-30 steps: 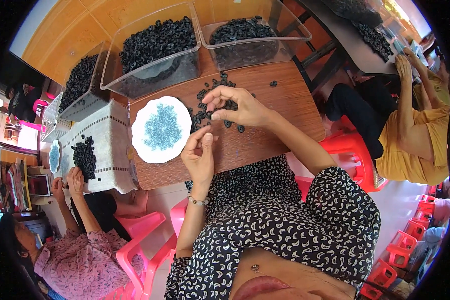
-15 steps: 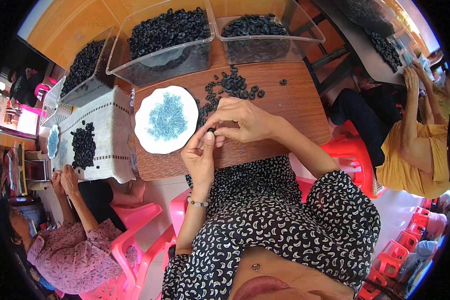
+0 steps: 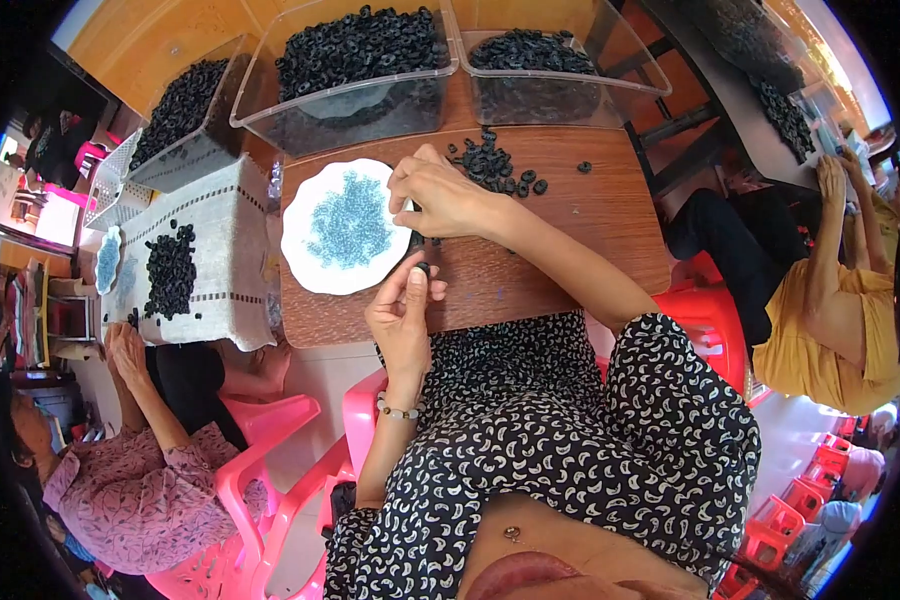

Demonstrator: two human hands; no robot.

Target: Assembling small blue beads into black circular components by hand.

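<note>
Between the thumb and fingers of my left hand (image 3: 402, 318) is a small black ring-shaped part (image 3: 423, 268), held just above the near side of the table. My right hand (image 3: 440, 195) is over the right rim of a white scalloped plate (image 3: 295, 225), its fingers bent inward and close together. Whatever those fingertips pinch, if anything, is too small to make out. Tiny blue-grey beads (image 3: 350, 222) are spread across the plate's middle. Beyond my right hand lies a loose pile of black ring parts (image 3: 487, 165), partly covered by the hand.
Clear plastic bins (image 3: 345, 112) of black parts line the table's far side. At left, a person (image 3: 160, 490) works at a cloth-covered table (image 3: 232, 215) with another black pile. A person in yellow (image 3: 820, 320) sits at right, near a red stool (image 3: 705, 315).
My right hand has left the black part at my left fingertips and moved up and left to the plate's rim. My left hand keeps hold of the part.
</note>
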